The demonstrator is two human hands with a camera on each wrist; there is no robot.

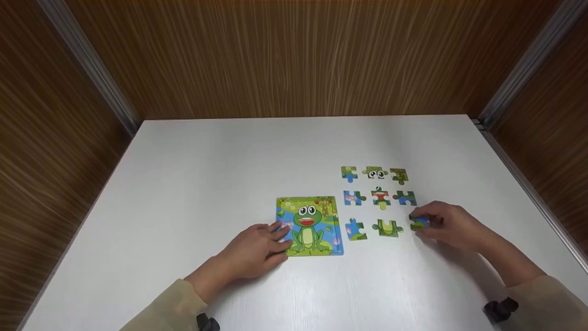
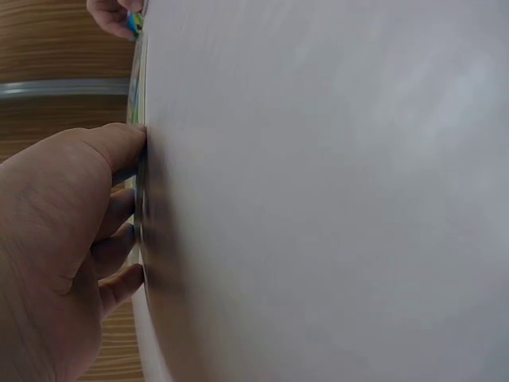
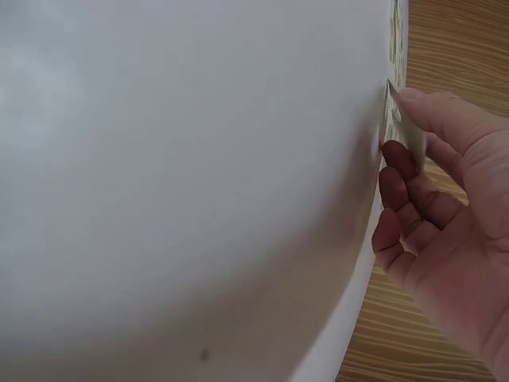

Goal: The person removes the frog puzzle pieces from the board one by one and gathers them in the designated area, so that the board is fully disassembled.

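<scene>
My right hand pinches a blue and green jigsaw piece between thumb and fingers at the right end of the lowest row of pieces. In the right wrist view that piece is tilted, one corner down by the table. My left hand rests at the left side of a square frog puzzle board, fingertips over its left edge and thumb at the near-left corner. A frog picture fills the board. Beside the held piece lies a frog-belly piece; left of that is a blue and green corner piece.
Two further rows of loose pieces lie right of the board, among them the eyes piece and the mouth piece. The white table meets a wood-grain back panel, with wood-grain side panels at left and right.
</scene>
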